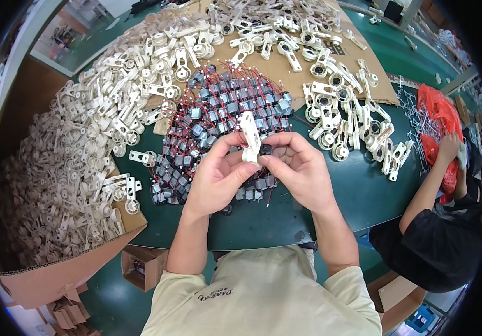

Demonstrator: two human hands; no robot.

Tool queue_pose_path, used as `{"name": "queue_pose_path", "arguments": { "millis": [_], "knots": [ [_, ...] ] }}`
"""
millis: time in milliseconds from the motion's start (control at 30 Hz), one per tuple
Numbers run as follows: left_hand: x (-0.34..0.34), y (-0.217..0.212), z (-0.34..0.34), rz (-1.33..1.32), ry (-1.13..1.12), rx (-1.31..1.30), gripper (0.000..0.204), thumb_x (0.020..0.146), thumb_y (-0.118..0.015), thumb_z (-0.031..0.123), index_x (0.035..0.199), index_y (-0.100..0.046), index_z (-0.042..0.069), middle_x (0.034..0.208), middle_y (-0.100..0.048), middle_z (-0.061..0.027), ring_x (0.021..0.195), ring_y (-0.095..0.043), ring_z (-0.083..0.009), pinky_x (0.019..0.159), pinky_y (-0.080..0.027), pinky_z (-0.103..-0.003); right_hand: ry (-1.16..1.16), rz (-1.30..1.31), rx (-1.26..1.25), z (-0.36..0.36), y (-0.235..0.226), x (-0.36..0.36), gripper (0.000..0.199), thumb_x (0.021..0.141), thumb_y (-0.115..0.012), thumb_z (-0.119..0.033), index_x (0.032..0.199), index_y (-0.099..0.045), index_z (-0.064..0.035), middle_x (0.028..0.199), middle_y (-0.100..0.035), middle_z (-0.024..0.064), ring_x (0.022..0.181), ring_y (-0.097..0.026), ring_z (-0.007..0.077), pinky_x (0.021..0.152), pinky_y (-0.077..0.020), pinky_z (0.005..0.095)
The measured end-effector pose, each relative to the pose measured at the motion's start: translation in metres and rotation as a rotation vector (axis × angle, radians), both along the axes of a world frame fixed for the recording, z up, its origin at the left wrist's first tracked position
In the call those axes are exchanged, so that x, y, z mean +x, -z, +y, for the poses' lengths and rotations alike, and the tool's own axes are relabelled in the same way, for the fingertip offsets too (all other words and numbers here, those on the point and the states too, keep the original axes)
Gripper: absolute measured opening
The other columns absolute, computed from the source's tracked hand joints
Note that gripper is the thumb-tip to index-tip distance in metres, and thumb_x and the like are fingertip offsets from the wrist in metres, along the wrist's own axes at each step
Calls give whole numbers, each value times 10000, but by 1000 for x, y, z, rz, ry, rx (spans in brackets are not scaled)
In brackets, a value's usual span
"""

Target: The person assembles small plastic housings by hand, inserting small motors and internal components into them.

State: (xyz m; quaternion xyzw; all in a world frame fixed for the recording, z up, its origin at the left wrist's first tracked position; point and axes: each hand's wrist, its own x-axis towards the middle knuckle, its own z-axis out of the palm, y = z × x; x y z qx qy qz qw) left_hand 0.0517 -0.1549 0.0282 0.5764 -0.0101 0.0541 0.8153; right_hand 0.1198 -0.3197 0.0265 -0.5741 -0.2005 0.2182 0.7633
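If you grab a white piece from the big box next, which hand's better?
Probably left. The left hand is nearer the cardboard box of white plastic parts, though it must first let go of the slotted part it pinches. The right hand would likely cross over it.

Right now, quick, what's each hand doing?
Left hand: closed, holding a white plastic part.
Right hand: closed on a small dark piece beside it.

Motors point(232, 108) piled on the table point(347, 196). Plastic parts point(181, 56) behind them on cardboard point(374, 64), more to the right. Carton point(78, 269) of the same at left. Far right: metal rods point(413, 120), then bag point(441, 109) by a co-worker point(437, 243).
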Motion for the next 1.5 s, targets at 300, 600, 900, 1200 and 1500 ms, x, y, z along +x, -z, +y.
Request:
{"name": "queue_pose_path", "arguments": {
  "millis": [300, 600, 900, 1200, 1500],
  "knots": [
    [0, 4, 1, 19, 46, 56, 367, 909, -551, -36, 1250, -415, -28, 1161, -588, -124, 1049, -585, -154, 910, -480, -295, 31, 44, 34, 3, 1, -4, 240, 837, -654, 34, 1038, -522, 44, 958, -639, 92, 838, -638, 107, 705, -529, 238],
    [3, 5, -7, 77, 14, -47, 355, 906, -560, -38, 1248, -468, -40, 1187, -567, -84, 1076, -568, -146, 914, -473, -286, 90, -162, 31, 2, 5, -3, 224, 837, -632, 68, 1022, -508, 39, 1027, -573, 100, 903, -628, 124, 734, -535, 257],
    [2, 7, -12, -31, -100, -69, 371, 886, -583, -51, 1245, -493, -19, 1169, -576, -88, 1031, -589, -139, 896, -499, -284, 163, -486, -150, 6, 0, 0, 234, 817, -639, 48, 1042, -619, -12, 985, -585, 83, 733, -568, 104, 625, -477, 240],
    [0, 4, 2, 46, -2, -80, 304, 940, -568, 87, 1216, -530, -34, 1112, -626, -113, 985, -617, -165, 856, -517, -303, 39, -302, -162, 6, 7, -2, 239, 845, -645, 6, 1072, -571, 9, 889, -623, 41, 653, -534, 51, 576, -439, 209],
    [-1, 5, -3, -12, -17, -94, 378, 891, -612, 5, 1249, -492, -21, 1152, -591, -88, 1075, -570, -158, 946, -466, -303, 43, -123, 46, 9, 8, -3, 226, 884, -591, 21, 1104, -543, 27, 915, -620, 39, 772, -592, 59, 680, -486, 218]
  ]
}}
